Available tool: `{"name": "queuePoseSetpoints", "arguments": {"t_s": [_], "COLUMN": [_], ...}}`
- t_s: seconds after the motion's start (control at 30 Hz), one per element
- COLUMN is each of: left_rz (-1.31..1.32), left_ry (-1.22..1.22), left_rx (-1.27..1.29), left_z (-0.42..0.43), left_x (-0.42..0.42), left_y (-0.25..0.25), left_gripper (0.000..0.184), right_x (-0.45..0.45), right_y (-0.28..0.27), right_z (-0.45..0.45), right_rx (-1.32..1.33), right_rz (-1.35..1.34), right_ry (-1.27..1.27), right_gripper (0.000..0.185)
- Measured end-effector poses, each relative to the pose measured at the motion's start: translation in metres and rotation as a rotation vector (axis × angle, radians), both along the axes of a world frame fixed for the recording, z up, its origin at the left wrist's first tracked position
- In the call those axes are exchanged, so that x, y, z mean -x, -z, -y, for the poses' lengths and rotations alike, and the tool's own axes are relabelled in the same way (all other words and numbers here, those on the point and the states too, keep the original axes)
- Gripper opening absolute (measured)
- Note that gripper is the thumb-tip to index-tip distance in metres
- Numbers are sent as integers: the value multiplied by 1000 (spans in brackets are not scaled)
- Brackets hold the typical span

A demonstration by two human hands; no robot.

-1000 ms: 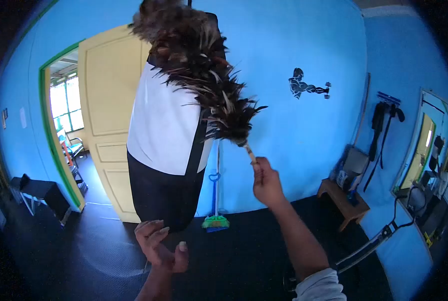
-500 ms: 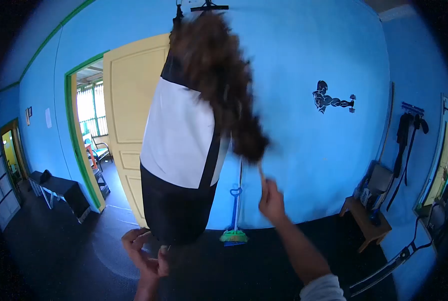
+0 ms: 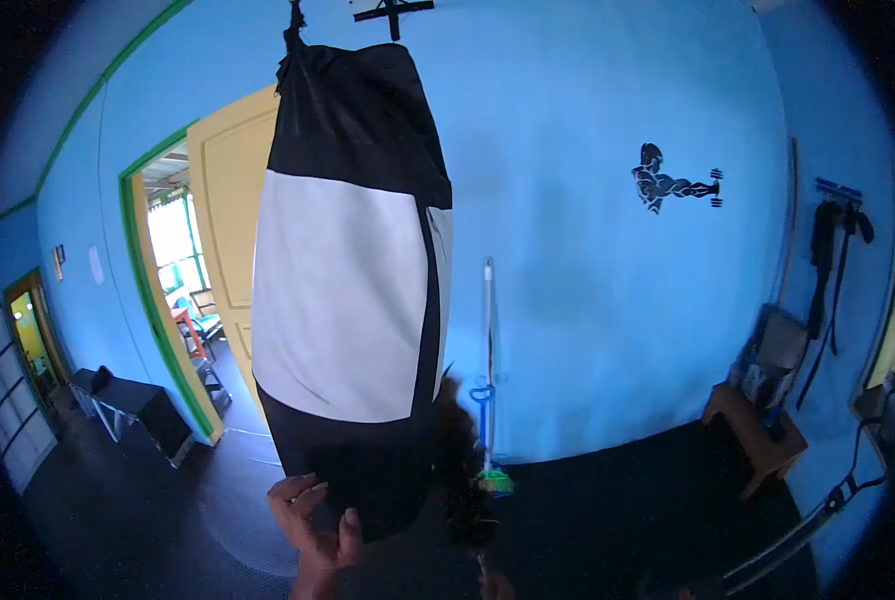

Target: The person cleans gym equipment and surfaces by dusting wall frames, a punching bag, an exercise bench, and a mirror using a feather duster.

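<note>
A black and white punching bag hangs from above, tilted slightly. My left hand is at its lower end, fingers curved and apart with the thumb spread, against or just in front of the black base; contact is hard to make out. At the bottom edge, my right hand shows only in part, dark and cut off by the frame. It is closed round the thin handle of a brown feather duster, whose feathers point up along the bag's lower right side.
Behind the bag, a long-handled broom leans on the blue wall. A cream door stands ajar at left, near a black bench. A wooden bench holding several items is at right. Straps hang from a wall rack.
The feather duster, in my right hand, has swept down from the bag's top to its lower right side. The bag appears further left, and its upper part is uncovered.
</note>
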State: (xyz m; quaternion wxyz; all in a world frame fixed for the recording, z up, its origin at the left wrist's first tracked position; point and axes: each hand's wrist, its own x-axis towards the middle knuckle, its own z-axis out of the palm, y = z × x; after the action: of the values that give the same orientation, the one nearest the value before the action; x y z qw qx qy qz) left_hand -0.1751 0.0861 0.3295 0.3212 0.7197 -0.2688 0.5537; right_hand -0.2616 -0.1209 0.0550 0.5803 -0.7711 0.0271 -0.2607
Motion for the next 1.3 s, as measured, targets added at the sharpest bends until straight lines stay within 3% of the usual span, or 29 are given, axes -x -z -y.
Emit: {"name": "queuePoseSetpoints", "arguments": {"t_s": [0.03,0.1,0.13,0.23,0.27,0.33,0.43,0.5,0.57,0.6,0.67,0.73,0.8,0.87,0.97,1.07,1.13,1.17,1.2,1.23,1.3], "left_rz": [-12,-35,-65,-130,-145,-156,-151,-124,-140,-165,-210,-273,-280,-254,-214,-188,-170,-152,-133,-129,-190], "left_ry": [-30,-77,-128,-267,-337,-447,-561,-697,-787,-849,-882,-896,-890,-892,-883,-845,-827,-830,-837,-848,-804], "left_rx": [-24,-64,-60,-41,-27,-77,-114,-131,-174,-222,-168,-120,65,31,-48,-73,-62,-90,-112,-92,-77], "left_z": [4,13,21,54,64,75,76,71,67,65,59,59,62,77,107,115,117,118,120,122,119], "left_x": [1,3,5,10,11,4,-8,-13,-15,-17,-20,-18,-19,-16,-19,-27,-32,-33,-35,-38,-39], "left_y": [2,3,5,10,11,19,31,35,40,41,44,46,43,36,22,17,15,13,12,12,7], "left_gripper": [37,38,42,52,58,62,67,66,65,64,66,68,69,70,72,75,76,77,78,78,80], "right_x": [-8,-30,-58,-101,-107,-125,-117,-81,-62,-73,-83,-115,-143,-163,-199,-198,-194,-176,-171,-158,-142], "right_y": [9,29,22,-145,-187,-214,-174,-120,-44,-42,-37,-104,-202,-279,-333,-292,-191,-152,-75,-38,48], "right_z": [6,17,27,53,67,77,71,74,83,92,101,123,144,154,170,182,192,201,211,217,222], "right_rx": [-12,-146,-382,9,154,27,-65,-23,115,120,-345,-35,101,212,264,311,392,384,544,329,636], "right_rz": [6,-280,-128,380,495,301,245,-284,30,45,-140,236,464,422,392,274,369,276,445,302,487], "right_ry": [-21,-39,-137,-58,-103,-331,-355,-491,-461,-489,-457,-296,-373,-378,-301,-324,-350,-417,-308,-411,-29], "right_gripper": [36,36,25,14,23,23,21,25,27,27,28,28,17,15,13,17,19,22,28,20,38]}}
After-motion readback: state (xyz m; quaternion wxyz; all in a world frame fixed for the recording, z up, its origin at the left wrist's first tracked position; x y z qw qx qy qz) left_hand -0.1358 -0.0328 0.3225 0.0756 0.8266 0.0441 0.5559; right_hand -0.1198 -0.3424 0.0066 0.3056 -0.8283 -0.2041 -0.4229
